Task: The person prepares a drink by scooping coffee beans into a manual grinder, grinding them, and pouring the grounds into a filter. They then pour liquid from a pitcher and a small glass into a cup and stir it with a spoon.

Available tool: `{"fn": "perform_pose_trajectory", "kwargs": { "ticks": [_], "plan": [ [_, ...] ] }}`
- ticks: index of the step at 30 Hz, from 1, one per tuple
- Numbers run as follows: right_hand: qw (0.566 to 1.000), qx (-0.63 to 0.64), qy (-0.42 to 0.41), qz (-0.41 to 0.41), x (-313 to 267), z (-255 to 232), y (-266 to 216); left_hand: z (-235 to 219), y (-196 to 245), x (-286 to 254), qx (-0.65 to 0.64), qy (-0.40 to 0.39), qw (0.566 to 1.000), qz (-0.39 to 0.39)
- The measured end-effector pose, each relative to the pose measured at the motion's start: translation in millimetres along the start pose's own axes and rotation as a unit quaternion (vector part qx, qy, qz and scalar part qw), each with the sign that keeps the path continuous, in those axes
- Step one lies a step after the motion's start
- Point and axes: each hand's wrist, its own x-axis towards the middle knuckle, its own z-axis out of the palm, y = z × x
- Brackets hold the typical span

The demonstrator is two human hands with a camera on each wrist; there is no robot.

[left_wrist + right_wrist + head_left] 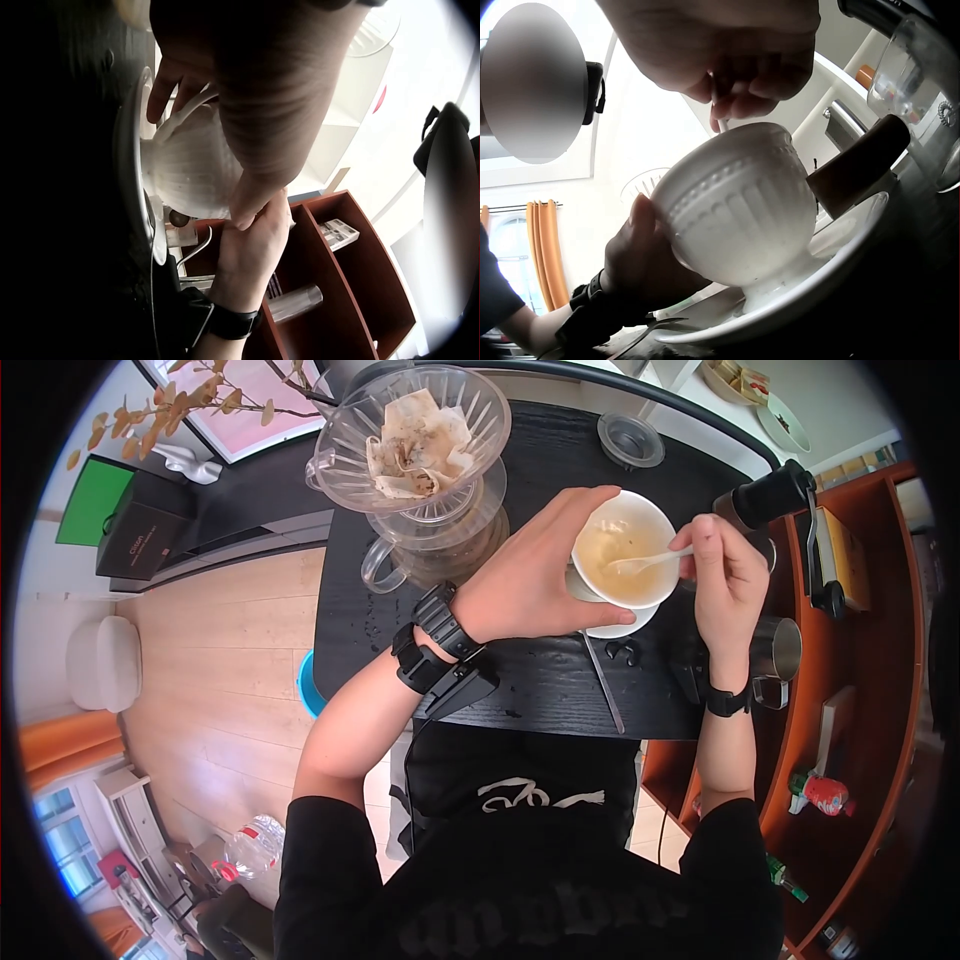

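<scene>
A white ribbed cup (735,210) with pale yellowish liquid stands on a white saucer (780,322), its foot close over the saucer's middle. My left hand (535,565) is wrapped around the cup's side, thumb near its front edge and fingers on the far side. Pinched in my right hand (730,575) is the handle of a white spoon (645,562), whose bowl dips in the liquid. The left wrist view shows the cup's handle (191,105) beside my left fingers. A thin metal utensil (603,685) reaches from the saucer toward the table's front edge.
A clear dripper (480,400) with a used paper filter (415,450) sits on a glass carafe (440,560), left of the cup. Behind lies a clear round lid (630,442). To the right are a black hand grinder (765,498), a metal pitcher (778,648) and wooden shelves (800,745).
</scene>
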Motion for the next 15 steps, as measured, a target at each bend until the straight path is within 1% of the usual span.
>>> {"fn": "perform_pose_trajectory", "kwargs": {
  "ticks": [3, 7, 10, 13, 15],
  "plan": [
    [0.999, 0.006, -0.008, -0.052, 0.8, 4.8, -1.2, 0.3, -0.7, 1.2, 0.003, -0.002, 1.0, 0.007],
    [0.998, -0.055, 0.001, -0.029, 1.2, -4.2, -0.7, 0.1, 0.0, 0.6, -0.004, -0.001, 1.0, 0.004],
    [0.998, 0.016, -0.021, -0.061, -1.6, 0.5, 2.0, 0.2, -0.6, 0.4, -0.03, -0.015, 0.999, -0.022],
    [0.997, 0.005, -0.001, -0.071, -1.9, 4.9, -4.4, 0.0, 0.6, 0.6, -0.022, -0.013, 0.999, -0.021],
    [0.999, -0.005, -0.006, -0.045, -1.4, -0.2, -0.2, 1.4, -0.4, 0.0, -0.026, -0.012, 0.999, -0.021]
  ]
}}
